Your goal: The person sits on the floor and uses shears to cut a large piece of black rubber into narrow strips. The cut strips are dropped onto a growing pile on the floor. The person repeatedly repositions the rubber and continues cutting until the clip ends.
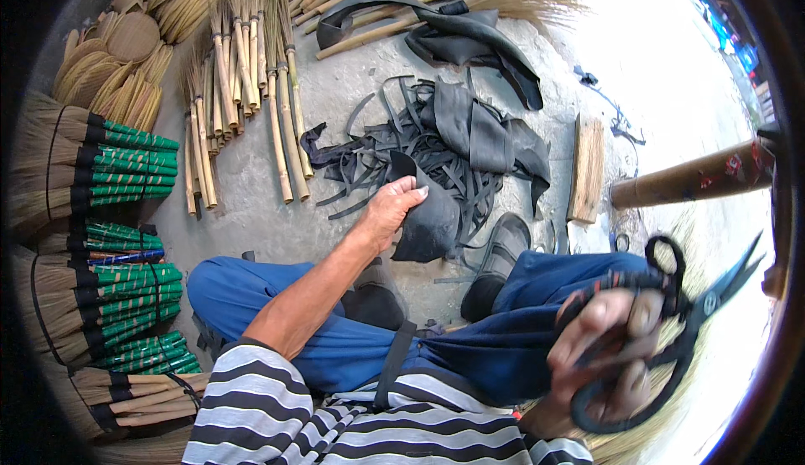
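Note:
Between my feet, my left hand (392, 207) pinches the upper left edge of a dark sheet of rubber (432, 223), thumb on top. The sheet hangs curved, with a narrow strip rising past my fingers. At the right, raised close to the camera, my right hand (612, 343) is wrapped round a pair of large black scissors (692, 318). Its blades point up and right, slightly apart, away from the rubber. A heap of cut rubber strips (419, 142) lies on the floor just beyond my left hand, with wider rubber pieces (474, 129) on it.
Bundled brooms with green handles (134, 163) line the left side. Bamboo-handled brooms (243, 71) lie at the far left, near woven fans (130, 41). A long rubber piece (470, 37) lies farther back. A wooden block (586, 167) and a bamboo pole (692, 178) are at the right.

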Demonstrator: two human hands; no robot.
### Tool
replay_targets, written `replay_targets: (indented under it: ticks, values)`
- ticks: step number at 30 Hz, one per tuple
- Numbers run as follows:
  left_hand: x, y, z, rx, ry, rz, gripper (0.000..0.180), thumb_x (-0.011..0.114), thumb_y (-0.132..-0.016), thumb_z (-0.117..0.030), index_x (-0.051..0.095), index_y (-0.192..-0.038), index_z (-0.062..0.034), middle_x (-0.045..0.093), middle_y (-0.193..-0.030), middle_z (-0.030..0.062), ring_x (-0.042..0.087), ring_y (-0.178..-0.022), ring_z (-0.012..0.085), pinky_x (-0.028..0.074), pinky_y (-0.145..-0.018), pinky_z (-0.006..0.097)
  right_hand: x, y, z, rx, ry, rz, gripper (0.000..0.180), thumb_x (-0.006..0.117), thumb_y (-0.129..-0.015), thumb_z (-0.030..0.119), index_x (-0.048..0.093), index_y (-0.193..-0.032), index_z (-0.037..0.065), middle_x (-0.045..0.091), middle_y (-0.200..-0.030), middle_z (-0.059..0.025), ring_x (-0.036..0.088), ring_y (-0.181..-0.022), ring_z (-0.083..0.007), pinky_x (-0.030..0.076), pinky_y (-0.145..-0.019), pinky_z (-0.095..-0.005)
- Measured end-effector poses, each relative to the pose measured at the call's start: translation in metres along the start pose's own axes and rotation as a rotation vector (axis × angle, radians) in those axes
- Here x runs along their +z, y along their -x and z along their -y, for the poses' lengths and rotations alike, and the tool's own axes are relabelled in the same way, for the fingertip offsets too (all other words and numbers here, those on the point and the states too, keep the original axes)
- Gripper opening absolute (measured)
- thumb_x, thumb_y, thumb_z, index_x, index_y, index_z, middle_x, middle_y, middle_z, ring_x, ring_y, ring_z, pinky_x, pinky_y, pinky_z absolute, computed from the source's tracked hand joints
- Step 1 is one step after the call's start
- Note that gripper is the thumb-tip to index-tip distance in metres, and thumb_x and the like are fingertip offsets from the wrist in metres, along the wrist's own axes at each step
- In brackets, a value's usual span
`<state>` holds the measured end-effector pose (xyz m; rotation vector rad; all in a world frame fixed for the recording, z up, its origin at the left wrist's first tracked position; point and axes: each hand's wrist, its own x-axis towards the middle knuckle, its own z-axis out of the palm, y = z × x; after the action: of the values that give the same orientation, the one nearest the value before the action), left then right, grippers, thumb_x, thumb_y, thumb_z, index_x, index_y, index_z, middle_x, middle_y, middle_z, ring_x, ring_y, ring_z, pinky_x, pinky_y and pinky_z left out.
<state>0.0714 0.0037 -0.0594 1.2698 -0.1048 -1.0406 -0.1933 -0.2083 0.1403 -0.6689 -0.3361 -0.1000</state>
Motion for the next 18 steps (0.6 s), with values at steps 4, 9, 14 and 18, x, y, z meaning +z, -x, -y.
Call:
replay_targets:
  ticks: [4,9,14,18]
  values:
    - [0.029,0.022,-0.057,0.002,0.147,-0.005,0.03,0.062,-0.104,-0.014,0.062,-0.133,-0.0078,0.074,-0.117,0.0025,0.074,-0.101,0.0139,0.061,-0.092,0.035,0.009,-0.022,0.012,0.003,0.053,0.19,0.051,0.048,-0.103,0.018,0.035,-0.15,0.002,0.048,-0.142,-0.0378,0.069,-0.109,-0.0414,0.055,-0.095,-0.0439]
    - [0.053,0.035,-0.097,0.073,0.238,0.097,0.044,0.063,-0.1,-0.006,0.054,-0.143,-0.0094,0.071,-0.128,0.0056,0.072,-0.114,0.0171,0.06,-0.099,0.041,0.017,-0.062,0.034,0.004,0.106,0.345,0.052,0.052,-0.102,0.02,0.036,-0.149,0.003,0.053,-0.138,-0.0355,0.068,-0.113,-0.0406,0.052,-0.1,-0.0452]
    - [0.067,0.039,-0.106,0.11,0.293,0.104,0.058,0.062,-0.096,0.0,0.047,-0.15,-0.0096,0.069,-0.131,0.0068,0.07,-0.119,0.0189,0.059,-0.102,0.045,0.017,-0.083,0.045,0.029,0.132,0.428,0.053,0.056,-0.101,0.023,0.037,-0.148,0.004,0.059,-0.134,-0.0332,0.068,-0.116,-0.0398,0.048,-0.106,-0.0465]
    - [0.071,0.038,-0.1,0.072,0.386,0.1,0.061,0.062,-0.095,0.002,0.045,-0.152,-0.0098,0.068,-0.133,0.0078,0.069,-0.121,0.02,0.057,-0.105,0.044,0.015,-0.09,0.046,0.069,0.191,0.438,0.054,0.059,-0.101,0.024,0.038,-0.147,0.005,0.063,-0.131,-0.0313,0.067,-0.119,-0.0392,0.046,-0.11,-0.0475]
